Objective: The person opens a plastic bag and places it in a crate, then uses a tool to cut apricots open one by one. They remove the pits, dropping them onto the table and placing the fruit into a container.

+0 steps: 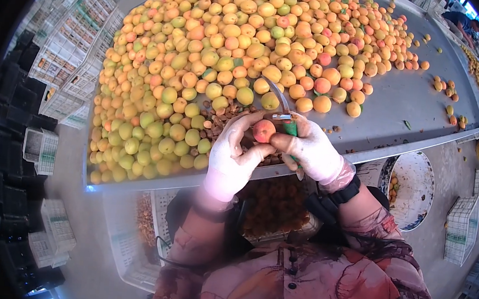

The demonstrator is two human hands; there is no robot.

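Observation:
Close to the table's near edge, my gloved left hand [232, 155] is closed around a reddish-orange apricot [263, 130]. My right hand [314, 149], also in a pale glove with bare fingertips, grips a curved knife [290, 126] by its green handle. The knife's blade points up and away, above the table. My right thumb rests against the apricot's lower right side. Behind my left hand lies a heap of brown pits [219, 118]. A big pile of yellow, green and orange apricots [202, 49] spreads beyond both hands.
The metal table [386, 99] has a raised rim, with a few loose apricots at its right. Beneath it stand a white crate [134, 243] and a container of brownish-orange pieces [274, 209]. A round white tub [412, 190] sits to the right. Stacked crates [72, 44] line the left.

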